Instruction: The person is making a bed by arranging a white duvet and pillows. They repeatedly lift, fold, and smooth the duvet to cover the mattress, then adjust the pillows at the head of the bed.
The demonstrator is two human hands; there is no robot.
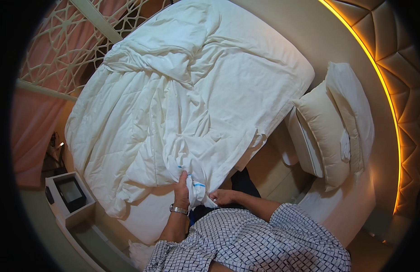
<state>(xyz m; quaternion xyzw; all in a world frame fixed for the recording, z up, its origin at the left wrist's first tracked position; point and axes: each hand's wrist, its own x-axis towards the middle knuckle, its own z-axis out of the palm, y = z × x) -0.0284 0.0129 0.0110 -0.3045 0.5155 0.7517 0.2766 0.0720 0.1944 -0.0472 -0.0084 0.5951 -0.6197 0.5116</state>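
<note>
A rumpled white duvet cover [192,140] is spread over the bed, with a thicker quilted duvet [105,122] bunched at its left. My left hand [181,192], with a metal watch on the wrist, is closed around a gathered end of the cover, where short blue marks show on the cloth. Just right of it, my right hand [222,197] has its fingers curled on the same gathered end, close to my body. The fingertips of the right hand are partly hidden.
Pillows [321,131] lean at the right beside the curved headboard [387,50] with its lit strip. A small shelf unit [76,213] with a dark recessed panel stands at lower left. A white lattice screen [69,50] and pink curtain [31,131] are at far left.
</note>
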